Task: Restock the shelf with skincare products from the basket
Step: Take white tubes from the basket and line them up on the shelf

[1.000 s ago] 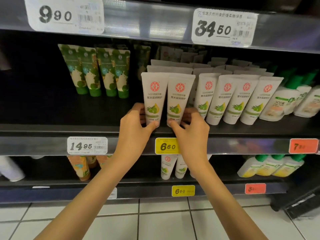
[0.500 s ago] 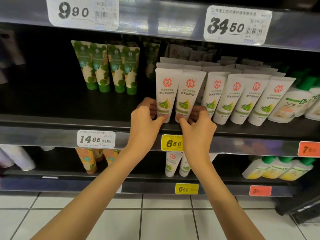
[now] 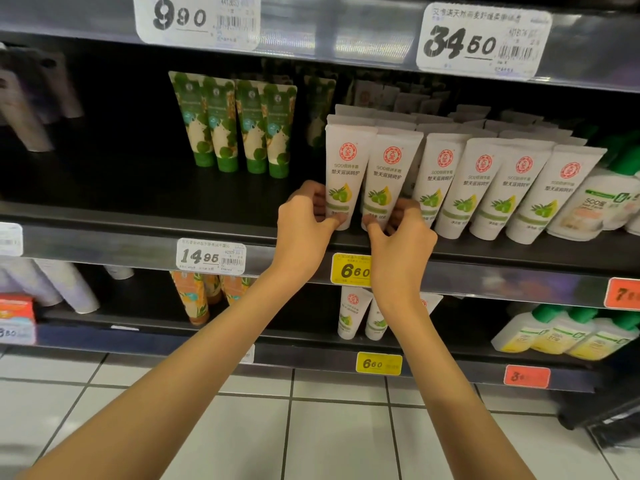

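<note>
Two white hand-cream tubes stand cap-down at the front of the middle shelf (image 3: 138,237). My left hand (image 3: 304,226) pinches the bottom of the left white tube (image 3: 346,168). My right hand (image 3: 398,237) pinches the bottom of the right white tube (image 3: 389,174). The two tubes touch side by side. Rows of the same white tubes (image 3: 485,181) fill the shelf to the right and behind. The basket is out of view.
Green-patterned tubes (image 3: 235,126) stand further back on the left, with bare dark shelf in front of them. White bottles with green caps (image 3: 606,195) sit at the far right. A lower shelf holds more tubes (image 3: 349,317) and yellow bottles (image 3: 561,337). Tiled floor lies below.
Both hands keep their pinch on the two front tubes. The view has shifted, so the shelf contents sit further right and lower in frame; the tubes barely moved on the shelf.
</note>
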A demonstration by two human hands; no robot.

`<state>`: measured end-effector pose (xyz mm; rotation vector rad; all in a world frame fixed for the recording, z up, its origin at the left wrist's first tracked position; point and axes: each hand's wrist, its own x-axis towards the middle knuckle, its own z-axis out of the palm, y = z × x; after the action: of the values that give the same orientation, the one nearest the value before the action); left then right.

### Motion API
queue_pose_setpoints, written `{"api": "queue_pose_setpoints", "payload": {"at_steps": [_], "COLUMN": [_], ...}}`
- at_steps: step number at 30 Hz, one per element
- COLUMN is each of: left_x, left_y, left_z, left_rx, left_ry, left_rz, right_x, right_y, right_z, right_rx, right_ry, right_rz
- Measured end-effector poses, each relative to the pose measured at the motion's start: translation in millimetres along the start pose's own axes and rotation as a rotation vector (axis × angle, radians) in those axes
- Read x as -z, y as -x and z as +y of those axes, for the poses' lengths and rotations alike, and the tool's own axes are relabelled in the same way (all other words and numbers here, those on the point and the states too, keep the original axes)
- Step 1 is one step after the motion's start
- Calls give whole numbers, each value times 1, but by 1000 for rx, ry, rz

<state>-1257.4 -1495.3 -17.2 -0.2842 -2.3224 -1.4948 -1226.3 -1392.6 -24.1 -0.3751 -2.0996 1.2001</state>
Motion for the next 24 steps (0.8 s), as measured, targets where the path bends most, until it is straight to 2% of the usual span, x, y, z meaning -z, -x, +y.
{"api": "queue_pose_setpoints", "payload": {"at_steps": [13, 18, 21, 22, 24], "left_x": [0, 8, 47, 69, 121], "left_y": [1, 12, 43, 61, 100], "left_z": [0, 10, 11, 8, 0], "left_rx": [-9, 61, 100, 108, 128], "left_ry": [-26, -49, 48, 58, 34], "left_rz": [-10, 8, 9, -32, -99], "right_x": [3, 16, 33, 35, 28], "right_y": [0, 12, 45, 61, 93], "right_z": [4, -5, -16, -22, -42], "right_rx": [-5, -42, 69, 143, 201], "right_ry": [16, 41, 88, 67, -72], "right_rz": [-28, -77, -38, -93, -390]}}
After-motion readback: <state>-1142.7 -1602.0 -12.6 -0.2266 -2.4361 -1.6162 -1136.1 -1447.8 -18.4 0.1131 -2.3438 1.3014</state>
